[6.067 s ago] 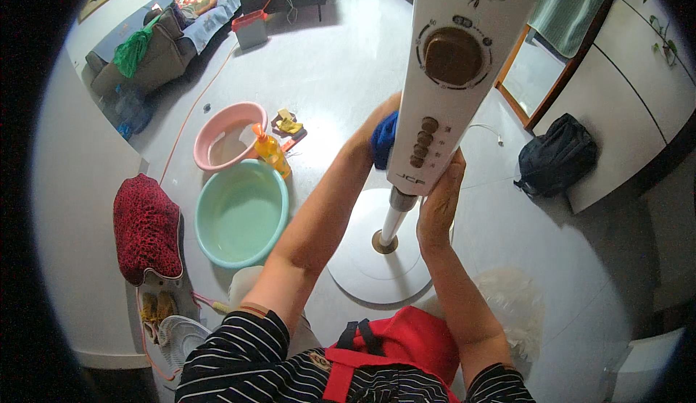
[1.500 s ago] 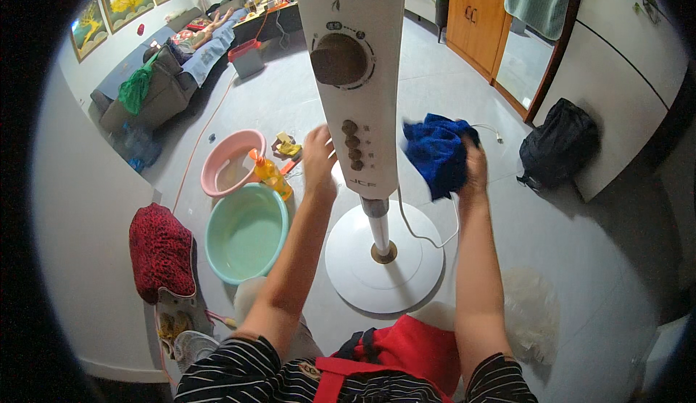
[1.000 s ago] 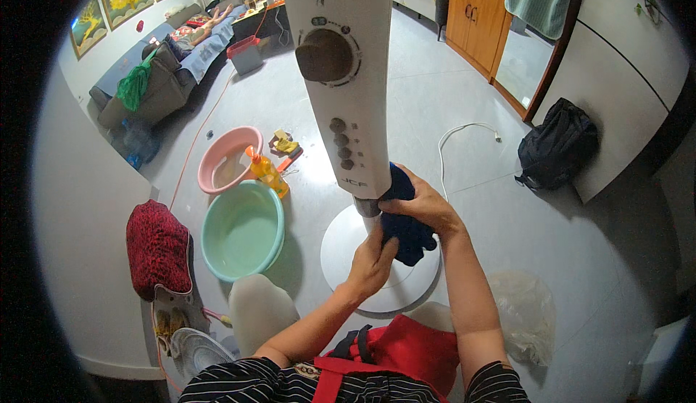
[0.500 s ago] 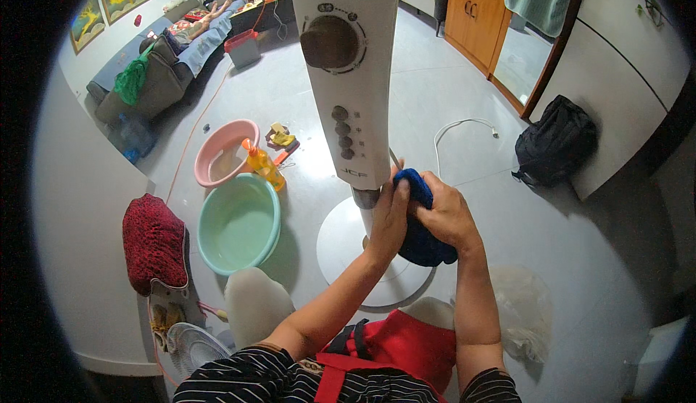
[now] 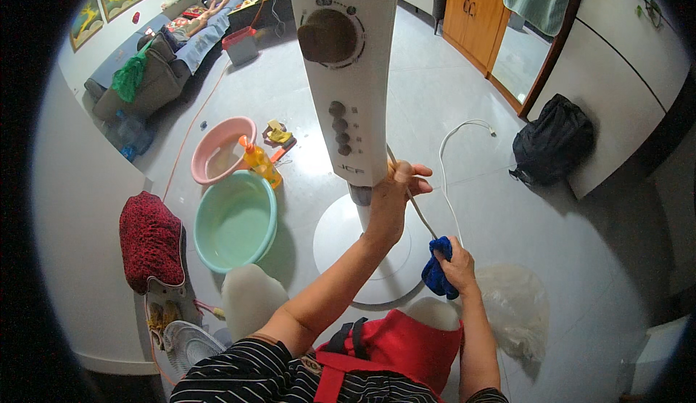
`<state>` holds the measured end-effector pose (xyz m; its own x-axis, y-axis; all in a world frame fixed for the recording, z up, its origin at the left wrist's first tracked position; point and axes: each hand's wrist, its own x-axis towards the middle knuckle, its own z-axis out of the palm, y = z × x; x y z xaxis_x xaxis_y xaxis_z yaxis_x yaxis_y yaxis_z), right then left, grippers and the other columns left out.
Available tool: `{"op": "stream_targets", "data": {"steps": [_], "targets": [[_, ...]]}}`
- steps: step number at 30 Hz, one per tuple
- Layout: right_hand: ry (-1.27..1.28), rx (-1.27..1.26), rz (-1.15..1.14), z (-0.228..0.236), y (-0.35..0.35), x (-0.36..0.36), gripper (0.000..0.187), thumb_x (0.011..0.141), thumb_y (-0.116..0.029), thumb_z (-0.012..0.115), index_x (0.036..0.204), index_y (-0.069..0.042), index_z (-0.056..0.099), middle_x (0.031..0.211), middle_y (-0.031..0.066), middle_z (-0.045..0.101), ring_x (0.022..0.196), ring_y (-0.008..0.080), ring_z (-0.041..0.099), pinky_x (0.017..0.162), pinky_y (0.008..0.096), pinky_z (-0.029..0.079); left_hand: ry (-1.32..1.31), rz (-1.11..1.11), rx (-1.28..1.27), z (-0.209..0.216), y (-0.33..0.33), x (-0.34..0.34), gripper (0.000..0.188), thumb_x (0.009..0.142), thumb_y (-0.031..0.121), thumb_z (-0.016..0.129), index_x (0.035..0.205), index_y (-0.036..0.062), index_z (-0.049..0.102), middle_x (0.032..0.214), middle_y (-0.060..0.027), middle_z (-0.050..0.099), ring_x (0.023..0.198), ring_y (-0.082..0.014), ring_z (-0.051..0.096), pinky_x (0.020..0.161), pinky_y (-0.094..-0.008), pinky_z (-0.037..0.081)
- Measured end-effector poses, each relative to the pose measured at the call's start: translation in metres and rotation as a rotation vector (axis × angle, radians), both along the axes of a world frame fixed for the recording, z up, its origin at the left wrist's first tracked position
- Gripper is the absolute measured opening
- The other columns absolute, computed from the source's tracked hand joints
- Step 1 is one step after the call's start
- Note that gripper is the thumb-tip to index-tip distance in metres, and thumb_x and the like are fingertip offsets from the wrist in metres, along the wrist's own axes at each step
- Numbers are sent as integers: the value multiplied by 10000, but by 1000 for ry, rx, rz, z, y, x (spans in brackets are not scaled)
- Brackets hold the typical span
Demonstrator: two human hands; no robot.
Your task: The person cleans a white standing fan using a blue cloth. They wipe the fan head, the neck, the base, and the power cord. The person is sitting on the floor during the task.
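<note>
A white pedestal fan [image 5: 362, 91] with a dark knob and several round buttons stands upright before me on its round base [image 5: 332, 251]. From behind its column a pale power cord [image 5: 423, 216] runs down to the right. My left hand [image 5: 389, 203] is closed on the cord beside the column's lower end, some fingers reaching out past it. Lower and to the right, my right hand [image 5: 459, 266] grips a blue cloth [image 5: 436, 281] wrapped round the cord, which is drawn fairly straight between both hands. Beyond the cloth the cord curves away over the floor to its plug [image 5: 492, 134].
Left of the fan are a green basin [image 5: 201, 232], a pink basin [image 5: 199, 153] and an orange bottle [image 5: 262, 165]. A red patterned bundle [image 5: 151, 240] and a fan grille [image 5: 190, 345] lie nearer. At right are a black backpack [image 5: 554, 142] and a clear plastic bag [image 5: 515, 309]. Someone lies on the far sofa.
My right hand has moved down and right along the cord with the blue cloth, away from my left hand. My left hand stays near the column, and the cord between them now shows.
</note>
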<state>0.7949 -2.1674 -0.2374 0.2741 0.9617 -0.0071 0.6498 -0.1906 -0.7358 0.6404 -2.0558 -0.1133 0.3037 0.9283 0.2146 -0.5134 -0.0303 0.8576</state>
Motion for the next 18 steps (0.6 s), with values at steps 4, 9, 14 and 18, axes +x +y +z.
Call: {"op": "stream_targets", "data": {"steps": [4, 9, 14, 18], "targets": [[5, 8, 36, 8, -2, -4, 281, 810, -250, 630, 1011, -87, 522, 840, 142, 637, 803, 332, 619, 699, 399, 469, 258, -243, -56, -57, -28, 2, 387, 948, 309, 397, 1156, -15, 442, 1101, -145, 546, 1047, -220, 529, 947, -357, 399], [9, -7, 46, 3, -4, -12, 280, 810, -202, 633, 1044, -91, 530, 887, 144, 634, 845, 326, 619, 717, 377, 475, 237, -301, 39, -112, -52, 9, 362, 987, 291, 299, 1050, -7, 495, 956, -89, 573, 912, -165, 533, 853, -321, 414], [85, 143, 98, -7, -7, -16, 298, 812, -289, 630, 1025, -122, 506, 848, 137, 635, 818, 349, 614, 659, 431, 465, 414, -220, 55, -109, -54, 7, 383, 989, 316, 278, 872, 13, 482, 826, -81, 581, 787, -153, 532, 786, -306, 422], [-37, 44, 78, -18, -12, -17, 288, 808, -284, 628, 1024, -136, 508, 846, 133, 631, 808, 345, 611, 663, 431, 461, 251, -254, -152, -102, -54, 4, 392, 978, 334, 291, 785, 34, 453, 746, -87, 549, 722, -167, 526, 751, -306, 428]]}}
